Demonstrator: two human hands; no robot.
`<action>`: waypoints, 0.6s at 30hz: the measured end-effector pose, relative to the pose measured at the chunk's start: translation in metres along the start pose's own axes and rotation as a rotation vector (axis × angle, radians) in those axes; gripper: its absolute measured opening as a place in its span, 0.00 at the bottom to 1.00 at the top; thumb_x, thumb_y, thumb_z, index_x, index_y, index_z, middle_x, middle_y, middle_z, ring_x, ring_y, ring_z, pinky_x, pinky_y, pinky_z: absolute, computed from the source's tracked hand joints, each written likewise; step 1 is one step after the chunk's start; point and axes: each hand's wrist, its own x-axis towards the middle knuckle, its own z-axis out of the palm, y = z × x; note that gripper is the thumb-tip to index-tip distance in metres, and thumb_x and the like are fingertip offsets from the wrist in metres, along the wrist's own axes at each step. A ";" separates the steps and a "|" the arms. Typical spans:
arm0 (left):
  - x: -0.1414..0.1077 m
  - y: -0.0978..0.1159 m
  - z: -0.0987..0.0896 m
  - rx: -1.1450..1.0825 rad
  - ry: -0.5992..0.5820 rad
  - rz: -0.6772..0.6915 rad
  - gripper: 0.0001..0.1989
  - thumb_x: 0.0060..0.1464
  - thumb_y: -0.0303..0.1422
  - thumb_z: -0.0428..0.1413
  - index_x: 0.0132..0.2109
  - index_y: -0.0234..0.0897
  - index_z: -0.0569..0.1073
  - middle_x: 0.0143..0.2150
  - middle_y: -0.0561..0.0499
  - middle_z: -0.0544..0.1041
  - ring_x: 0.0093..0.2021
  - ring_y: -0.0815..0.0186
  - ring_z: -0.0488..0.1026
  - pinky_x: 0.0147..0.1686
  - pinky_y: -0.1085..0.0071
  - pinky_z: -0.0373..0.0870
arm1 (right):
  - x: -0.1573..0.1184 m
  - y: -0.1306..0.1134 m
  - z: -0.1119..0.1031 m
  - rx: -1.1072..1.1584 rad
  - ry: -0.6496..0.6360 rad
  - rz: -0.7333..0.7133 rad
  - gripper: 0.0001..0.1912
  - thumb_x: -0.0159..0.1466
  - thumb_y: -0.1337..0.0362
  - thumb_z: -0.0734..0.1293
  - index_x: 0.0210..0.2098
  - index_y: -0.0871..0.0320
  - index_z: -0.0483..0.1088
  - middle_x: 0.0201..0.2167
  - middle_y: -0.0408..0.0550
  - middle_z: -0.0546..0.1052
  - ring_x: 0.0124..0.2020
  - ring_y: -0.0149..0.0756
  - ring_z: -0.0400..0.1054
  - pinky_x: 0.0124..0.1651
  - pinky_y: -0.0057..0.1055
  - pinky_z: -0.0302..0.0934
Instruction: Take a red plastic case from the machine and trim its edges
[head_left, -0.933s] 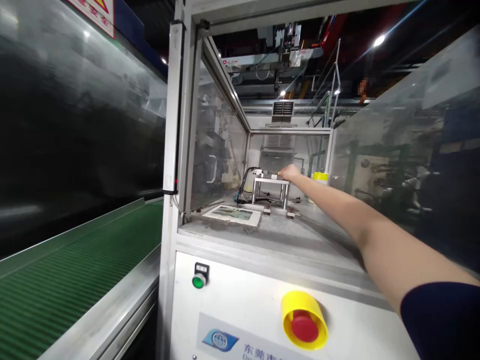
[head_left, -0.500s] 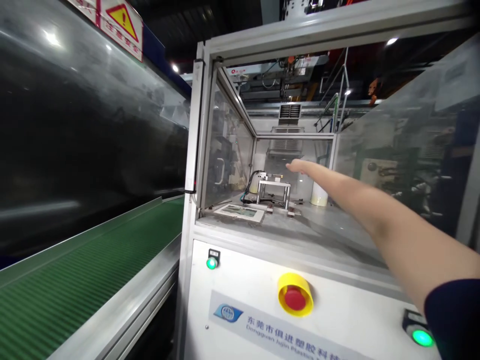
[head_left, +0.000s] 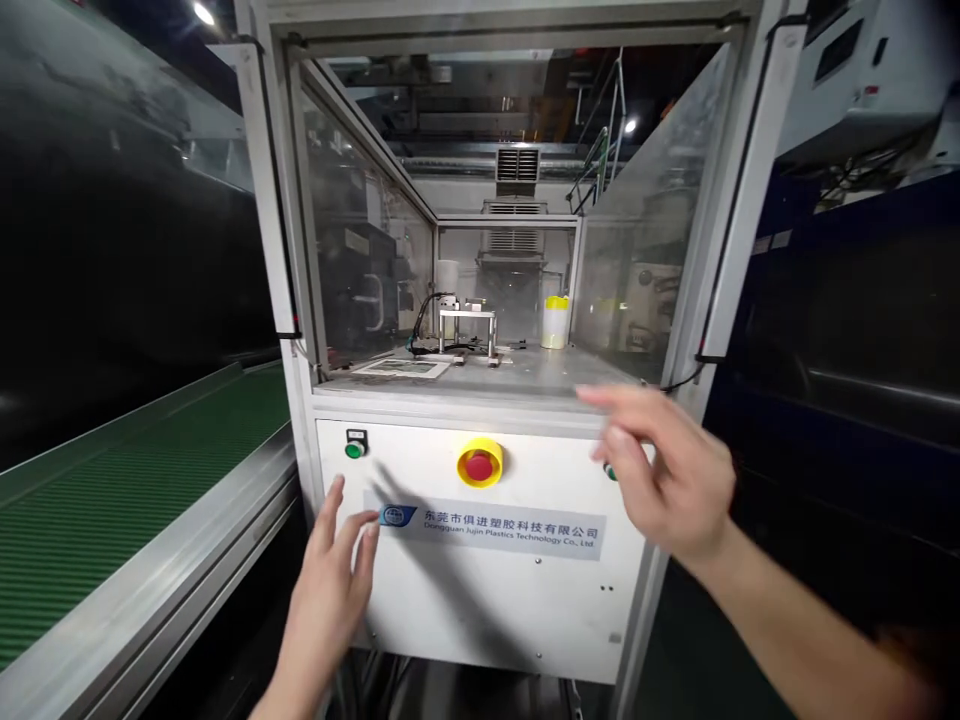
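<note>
Nearest the viewer, the left hand (head_left: 334, 580) was empty, its fingers spread apart; the right hand (head_left: 671, 475) was empty too, with index finger and thumb apart and the other fingers curled. Up from the left hand's fingertips sat a round green push button (head_left: 355, 451) in a black holder. A second green push button (head_left: 609, 470) lay behind the right hand's fingers, mostly hidden; whether they touched it could not be told. Between the hands, a red mushroom button (head_left: 480, 466) in a yellow collar stood on the white front panel (head_left: 577, 620), above a grey-blue company label (head_left: 517, 530). Left of the left hand ran a green ribbed conveyor belt (head_left: 112, 510).

Beyond both hands, the grey worktop (head_left: 525, 380) showed dull wear. It bore a pale printed sheet (head_left: 405, 369), a silver metal stand (head_left: 467, 315) with black cables, and, beyond the right hand, a white cylindrical container (head_left: 555, 325) with a yellow rim. Transparent side panels enclosed it. Farthest lay a dim room with a louvred vent (head_left: 517, 165) and a bright lamp (head_left: 630, 126).
</note>
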 end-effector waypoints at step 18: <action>0.064 -0.009 -0.017 0.438 -0.130 0.129 0.23 0.70 0.45 0.39 0.46 0.40 0.75 0.71 0.41 0.65 0.58 0.45 0.76 0.44 0.55 0.81 | -0.171 0.065 0.000 -0.627 -0.264 0.343 0.05 0.68 0.68 0.65 0.37 0.53 0.72 0.58 0.46 0.79 0.18 0.28 0.68 0.23 0.33 0.60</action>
